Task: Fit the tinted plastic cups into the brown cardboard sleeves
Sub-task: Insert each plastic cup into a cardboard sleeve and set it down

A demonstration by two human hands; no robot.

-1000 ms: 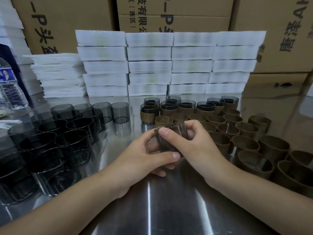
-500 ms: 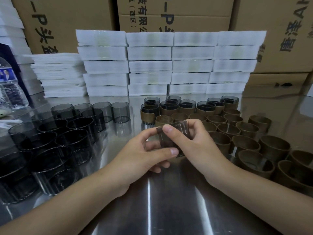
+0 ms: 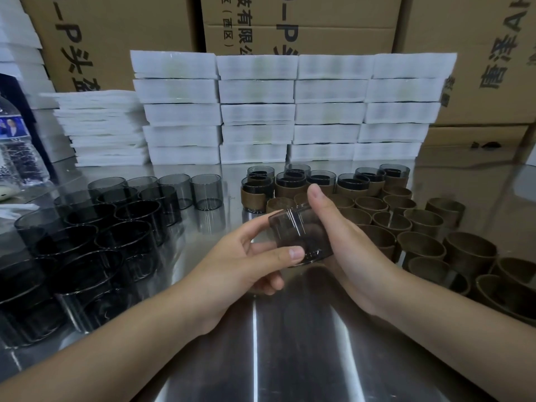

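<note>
Nearest the viewer, two bare forearms reach forward over a shiny steel tabletop (image 3: 255, 358). Both hands meet at the centre and share one tinted cup (image 3: 300, 236), held tilted just above the surface. The left hand (image 3: 243, 262) pinches its near side between thumb and forefinger. The right hand (image 3: 345, 242) cups its far side, thumb raised over the rim. No sleeve is visible around this cup, so it appears not yet fitted.

Left of the hands, bare cups (image 3: 95, 236) stand crowded in rows. Roughly fifteen can be made out, and more run off the frame's edge, so an exact count is not possible.

Right of the hands, empty sleeves (image 3: 420, 224) stand open-side up in loose rows. About twenty show, again cut off at the edge.

Just beyond the hands, finished cups (image 3: 290, 184) sit in brown sleeves in a short row. About eight are visible.

Judging by these groups, the job looks well under halfway, with far more loose parts than finished ones.

Farther back, white foam blocks (image 3: 258, 111) are stacked in four columns of five, with a lower pile of thin sheets to their left. A water bottle (image 3: 17, 152) stands at the far left. Cardboard boxes (image 3: 298, 24) printed with black characters fill the background.
</note>
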